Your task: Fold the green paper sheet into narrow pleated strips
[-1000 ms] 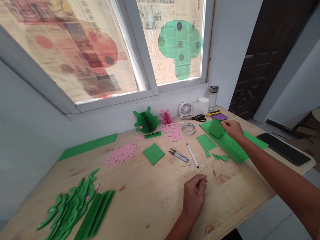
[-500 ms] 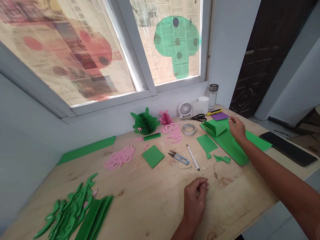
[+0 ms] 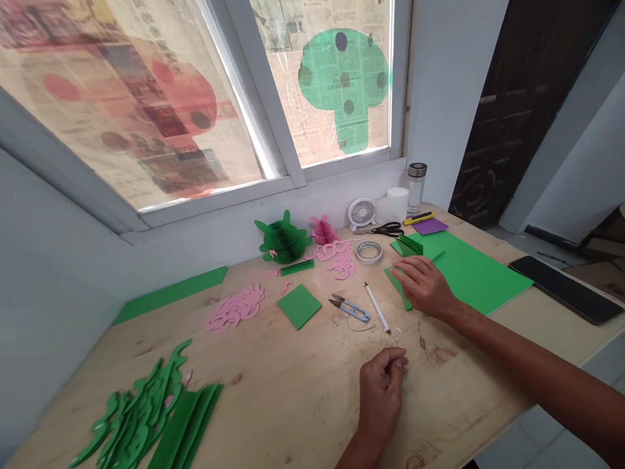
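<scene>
My right hand (image 3: 426, 285) hovers over a small green paper rectangle (image 3: 394, 280), fingers loosely stretched and slightly apart; it covers most of that piece and I see nothing held. Resting on the wooden table near the front, my left hand (image 3: 383, 387) is curled, with no object showing in its fingers. Between the hands and the window lie a white pen (image 3: 377, 307) and blue-handled thread snips (image 3: 349, 307). A green paper square (image 3: 299, 306) is left of them. Large green sheets (image 3: 488, 270), with a folded green paper (image 3: 410, 245) on top, lie beyond my right hand.
Green cut strips (image 3: 139, 413) and a pleated green paper (image 3: 188, 423) lie front left. Pink cutouts (image 3: 237, 307), a green paper ornament (image 3: 283, 241), a tape roll (image 3: 368, 252), black scissors (image 3: 385, 229), a fan (image 3: 362, 213) and a bottle (image 3: 416, 189) are behind. A phone (image 3: 566, 290) lies right.
My right hand has moved left and toward me, from the large green sheets to the small green paper. My left hand has stayed in place.
</scene>
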Demonstrator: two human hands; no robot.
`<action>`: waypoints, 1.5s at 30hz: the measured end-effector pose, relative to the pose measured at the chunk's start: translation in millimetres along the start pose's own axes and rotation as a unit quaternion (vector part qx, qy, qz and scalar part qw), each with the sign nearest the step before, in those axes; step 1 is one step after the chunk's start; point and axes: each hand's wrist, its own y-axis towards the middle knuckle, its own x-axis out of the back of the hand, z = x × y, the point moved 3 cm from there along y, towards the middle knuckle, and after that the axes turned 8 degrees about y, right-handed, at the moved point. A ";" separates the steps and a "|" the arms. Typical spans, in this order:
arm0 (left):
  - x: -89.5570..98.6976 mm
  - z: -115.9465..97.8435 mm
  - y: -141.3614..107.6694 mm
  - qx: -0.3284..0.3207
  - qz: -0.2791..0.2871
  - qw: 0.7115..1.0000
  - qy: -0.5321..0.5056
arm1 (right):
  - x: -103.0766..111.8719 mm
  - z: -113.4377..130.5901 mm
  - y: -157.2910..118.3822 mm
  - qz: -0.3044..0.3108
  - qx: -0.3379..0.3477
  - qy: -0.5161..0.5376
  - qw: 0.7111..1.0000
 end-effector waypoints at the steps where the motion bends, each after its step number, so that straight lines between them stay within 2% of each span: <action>1: 0.2 -0.2 0.0 0.001 0.000 1.000 -0.003 | -4.3 -2.6 0.3 0.018 -0.007 -0.015 1.000; 4: 0.8 -0.7 -0.4 0.004 -0.003 1.000 -0.023 | -14.6 -27.6 -4.1 0.057 -0.107 -0.064 0.991; 6: 2.0 -2.4 -1.4 0.007 -0.009 0.999 -0.042 | -18.9 -49.9 -12.3 0.076 -0.207 -0.085 0.972; 7: 3.3 -4.4 -1.9 0.007 -0.014 0.999 -0.049 | -20.5 -58.8 -16.9 0.077 -0.232 -0.090 0.965; 11: 17.7 -23.4 3.1 -0.012 -0.032 0.998 -0.043 | -28.7 -79.8 -35.8 0.086 -0.284 -0.092 0.950; 15: 42.4 -53.4 38.5 -0.084 -0.037 0.993 0.074 | -37.7 -87.5 -50.3 0.099 -0.323 -0.082 0.938; 17: 51.6 -63.7 69.4 -0.116 -0.042 0.969 0.214 | -40.8 -89.6 -54.7 0.104 -0.335 -0.073 0.933; 18: 53.5 -66.3 86.8 -0.122 -0.037 0.941 0.313 | -42.0 -90.5 -56.2 0.107 -0.340 -0.069 0.932; 19: 53.7 -67.1 104.6 -0.124 -0.030 0.900 0.417 | -42.9 -91.2 -57.3 0.109 -0.343 -0.064 0.931; 23: 45.2 -62.2 167.2 -0.124 -0.002 0.852 0.509 | -45.3 -92.8 -58.8 0.117 -0.349 -0.045 0.929; 27: 32.8 -53.3 205.9 -0.113 0.031 0.812 0.572 | -47.2 -92.8 -58.0 0.122 -0.352 -0.032 0.928; 31: 28.8 -45.0 227.4 -0.102 0.059 0.782 0.612 | -48.1 -90.5 -56.3 0.130 -0.346 -0.016 0.929; 36: 28.1 -37.9 242.8 -0.107 0.088 0.759 0.637 | -47.6 -87.2 -54.9 0.140 -0.345 0.004 0.928; 41: 27.1 -39.1 247.5 -0.124 0.109 0.748 0.643 | -47.1 -85.8 -54.3 0.145 -0.350 0.019 0.925; 45: 21.8 -50.9 248.8 -0.140 0.094 0.751 0.639 | -46.1 -83.0 -52.0 0.146 -0.352 0.032 0.924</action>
